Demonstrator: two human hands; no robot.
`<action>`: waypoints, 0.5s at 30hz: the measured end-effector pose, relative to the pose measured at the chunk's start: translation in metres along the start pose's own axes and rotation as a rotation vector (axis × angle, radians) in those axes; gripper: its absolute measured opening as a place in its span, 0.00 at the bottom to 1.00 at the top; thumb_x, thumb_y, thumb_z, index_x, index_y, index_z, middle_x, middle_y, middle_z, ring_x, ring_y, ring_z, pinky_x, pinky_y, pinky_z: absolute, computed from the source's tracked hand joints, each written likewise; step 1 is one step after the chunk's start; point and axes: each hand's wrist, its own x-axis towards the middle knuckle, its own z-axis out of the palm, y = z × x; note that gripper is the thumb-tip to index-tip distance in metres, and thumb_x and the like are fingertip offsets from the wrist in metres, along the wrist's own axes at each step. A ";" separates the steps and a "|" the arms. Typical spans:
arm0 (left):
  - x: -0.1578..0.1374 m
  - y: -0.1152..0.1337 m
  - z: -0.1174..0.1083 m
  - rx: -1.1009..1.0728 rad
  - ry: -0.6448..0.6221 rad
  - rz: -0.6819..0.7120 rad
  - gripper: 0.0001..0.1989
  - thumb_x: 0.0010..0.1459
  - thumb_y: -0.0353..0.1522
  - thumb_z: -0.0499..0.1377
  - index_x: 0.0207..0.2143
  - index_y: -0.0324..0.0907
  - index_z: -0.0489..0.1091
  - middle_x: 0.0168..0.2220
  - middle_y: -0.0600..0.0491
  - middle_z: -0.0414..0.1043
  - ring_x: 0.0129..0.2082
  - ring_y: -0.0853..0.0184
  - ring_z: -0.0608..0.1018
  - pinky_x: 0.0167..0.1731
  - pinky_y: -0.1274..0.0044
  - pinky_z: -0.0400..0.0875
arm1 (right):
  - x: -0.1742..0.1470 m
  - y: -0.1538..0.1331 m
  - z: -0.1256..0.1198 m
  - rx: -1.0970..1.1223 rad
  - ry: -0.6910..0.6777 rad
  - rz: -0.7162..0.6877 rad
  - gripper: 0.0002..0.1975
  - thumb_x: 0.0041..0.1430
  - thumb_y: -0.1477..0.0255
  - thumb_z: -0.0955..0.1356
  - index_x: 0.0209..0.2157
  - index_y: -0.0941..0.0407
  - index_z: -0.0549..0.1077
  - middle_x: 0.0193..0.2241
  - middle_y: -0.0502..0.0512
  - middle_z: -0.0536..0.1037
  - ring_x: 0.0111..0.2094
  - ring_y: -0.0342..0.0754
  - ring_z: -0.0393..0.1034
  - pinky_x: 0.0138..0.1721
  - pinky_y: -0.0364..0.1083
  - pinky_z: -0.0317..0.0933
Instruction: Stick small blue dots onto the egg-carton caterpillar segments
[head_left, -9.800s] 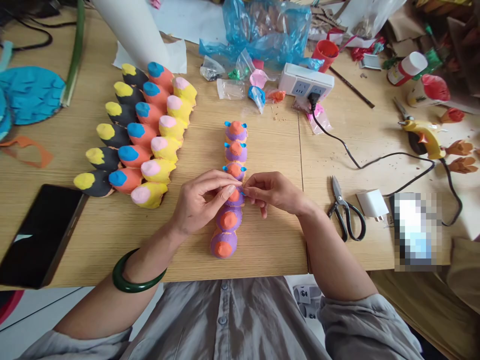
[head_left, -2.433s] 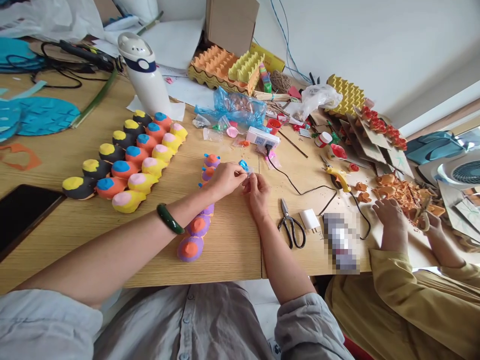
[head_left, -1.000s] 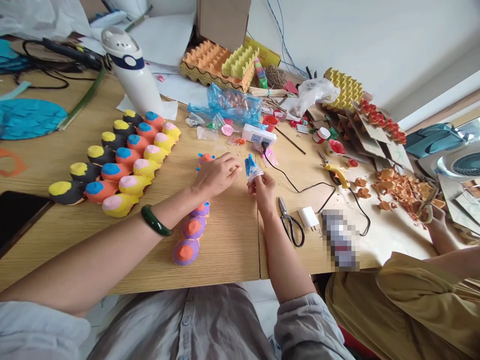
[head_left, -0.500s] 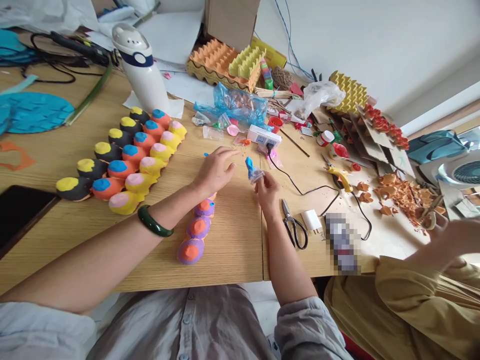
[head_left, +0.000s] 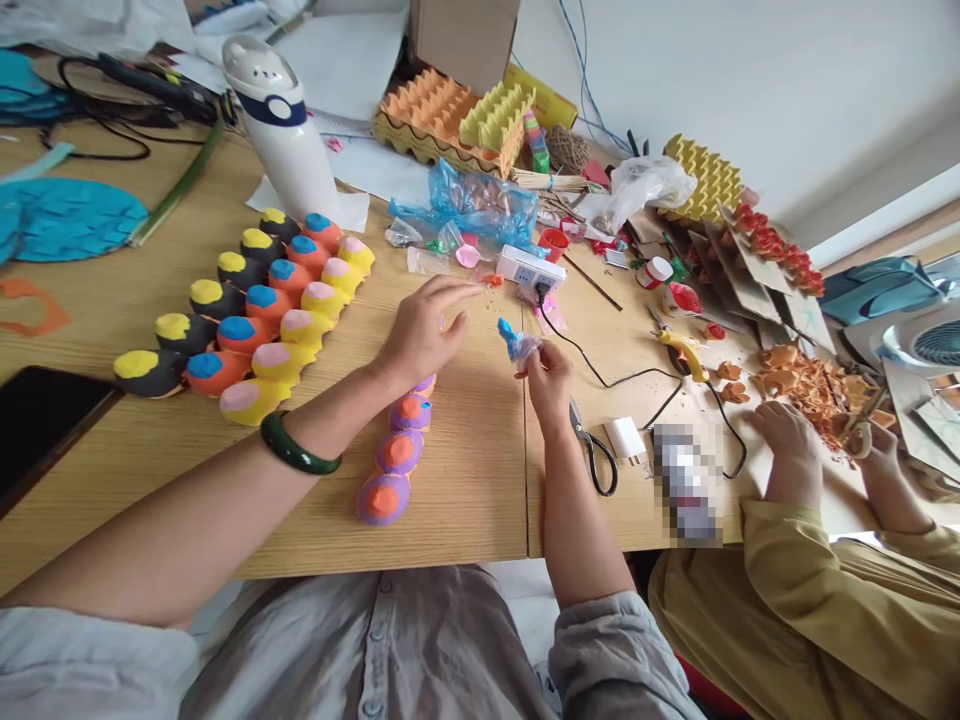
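My right hand grips a small clear plastic wrapper, with soft blue clay sticking out of its far end. My left hand, a green bangle on its wrist, hovers palm inward with fingers stretched and thumb apart, holding nothing. Beneath that hand lies a strip of purple egg-carton cups topped with orange; one cup carries a small blue spot, and the strip's far end is partly hidden. To the left stand rows of painted cups, black with yellow, orange with blue, and yellow with pink.
Black-handled scissors, a white charger and a power strip with a trailing cord lie around my right hand. A white bottle stands behind the rows. At right, a co-worker's hands are near orange carton scraps.
My right hand has shifted slightly right with the wrapper and blue clay. My left hand has drawn a little left. The co-worker's nearer hand has come down to the table by the scraps.
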 end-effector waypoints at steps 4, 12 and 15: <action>-0.023 0.006 -0.027 -0.041 0.162 -0.111 0.14 0.66 0.31 0.56 0.48 0.46 0.80 0.50 0.51 0.83 0.52 0.60 0.82 0.57 0.64 0.78 | -0.004 -0.011 -0.008 -0.103 -0.300 0.024 0.11 0.58 0.63 0.68 0.30 0.55 0.77 0.24 0.49 0.74 0.26 0.44 0.67 0.28 0.43 0.64; -0.070 -0.013 -0.041 -0.088 0.256 -0.277 0.12 0.68 0.35 0.56 0.43 0.46 0.81 0.46 0.52 0.84 0.50 0.60 0.83 0.54 0.64 0.80 | -0.002 -0.014 0.001 -0.139 -0.579 0.041 0.10 0.53 0.70 0.67 0.20 0.54 0.73 0.19 0.46 0.70 0.24 0.43 0.64 0.28 0.42 0.61; -0.075 -0.018 -0.039 -0.055 0.279 -0.302 0.12 0.68 0.34 0.56 0.41 0.47 0.81 0.45 0.51 0.84 0.48 0.61 0.84 0.54 0.66 0.81 | 0.027 -0.008 0.011 -0.161 -0.318 0.022 0.09 0.50 0.74 0.69 0.19 0.54 0.69 0.22 0.47 0.70 0.27 0.43 0.62 0.30 0.42 0.59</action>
